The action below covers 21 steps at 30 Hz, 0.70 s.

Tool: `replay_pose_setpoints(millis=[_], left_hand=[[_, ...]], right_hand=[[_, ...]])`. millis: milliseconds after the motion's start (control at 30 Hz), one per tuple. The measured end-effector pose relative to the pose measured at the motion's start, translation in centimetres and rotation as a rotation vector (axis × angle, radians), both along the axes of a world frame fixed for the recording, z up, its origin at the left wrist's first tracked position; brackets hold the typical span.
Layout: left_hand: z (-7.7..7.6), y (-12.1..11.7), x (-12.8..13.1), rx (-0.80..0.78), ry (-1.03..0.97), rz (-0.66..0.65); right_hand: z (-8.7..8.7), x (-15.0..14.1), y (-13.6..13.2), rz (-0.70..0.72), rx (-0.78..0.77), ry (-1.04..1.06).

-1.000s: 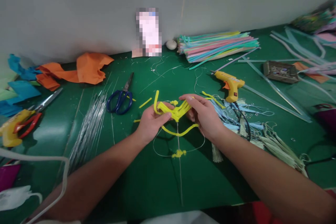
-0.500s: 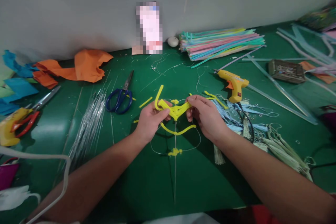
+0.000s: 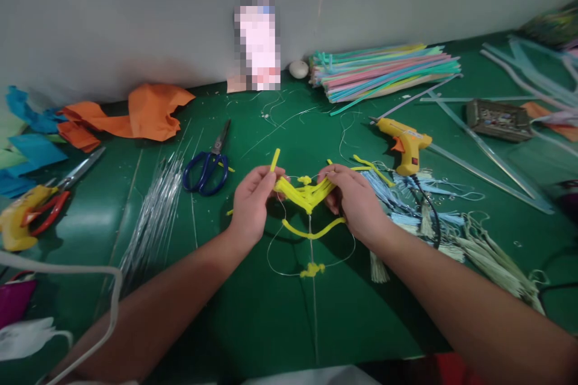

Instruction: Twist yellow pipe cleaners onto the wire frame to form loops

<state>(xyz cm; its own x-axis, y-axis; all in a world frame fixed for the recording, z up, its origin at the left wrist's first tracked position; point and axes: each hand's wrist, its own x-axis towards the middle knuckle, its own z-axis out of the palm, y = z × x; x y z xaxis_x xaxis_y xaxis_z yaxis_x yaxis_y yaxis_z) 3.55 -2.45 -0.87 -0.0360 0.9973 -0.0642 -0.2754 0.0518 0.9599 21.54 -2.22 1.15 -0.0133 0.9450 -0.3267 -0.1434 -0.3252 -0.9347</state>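
Observation:
Both hands pinch a V-shaped bundle of yellow pipe cleaners (image 3: 307, 198) above the green table. My left hand (image 3: 253, 200) is closed on its left end, where one yellow tip sticks up past the thumb. My right hand (image 3: 356, 195) grips the right end, its fingers partly hidden behind the bundle. Below hangs a curved yellow pipe cleaner (image 3: 312, 232), joined with a thin wire ring (image 3: 271, 258). A small yellow tuft (image 3: 311, 269) sits at the ring's bottom, and a straight wire stem (image 3: 314, 319) runs down from there.
Blue-handled scissors (image 3: 206, 171) and silver wires (image 3: 156, 207) lie left. A yellow glue gun (image 3: 406, 141), blue tassels (image 3: 383, 192) and green tassels (image 3: 492, 264) are right. Behind are a pipe-cleaner bundle (image 3: 383, 75) and a blurred phone (image 3: 257, 42). Orange paper (image 3: 153, 111) lies far left.
My left hand has shifted slightly left along the bundle, and its upright yellow tip now shows shorter and straighter. The wire ring and stem have swung a little right and down.

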Motion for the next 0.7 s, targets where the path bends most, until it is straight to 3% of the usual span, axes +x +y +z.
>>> replay_pose_setpoints(millis=[100, 233, 367, 500, 700], left_hand=[[-0.02, 0.25, -0.13, 0.073, 0.082, 0.112], [-0.20, 0.46, -0.28, 0.096, 0.154, 0.147], [-0.15, 0.35, -0.51, 0.082, 0.275, 0.031], [0.24, 0.20, -0.66, 0.193, 0.422, -0.098], [0.40, 0.17, -0.50, 0.283, 0.429, -0.156]], right_hand=[[0.00, -0.03, -0.07, 0.016, 0.007, -0.009], [0.03, 0.06, -0.06, 0.007, 0.007, 0.007], [0.09, 0.15, -0.05, -0.042, 0.055, 0.024], [0.16, 0.16, -0.20, -0.045, 0.073, 0.043], [0.59, 0.07, -0.37, -0.015, 0.083, -0.023]])
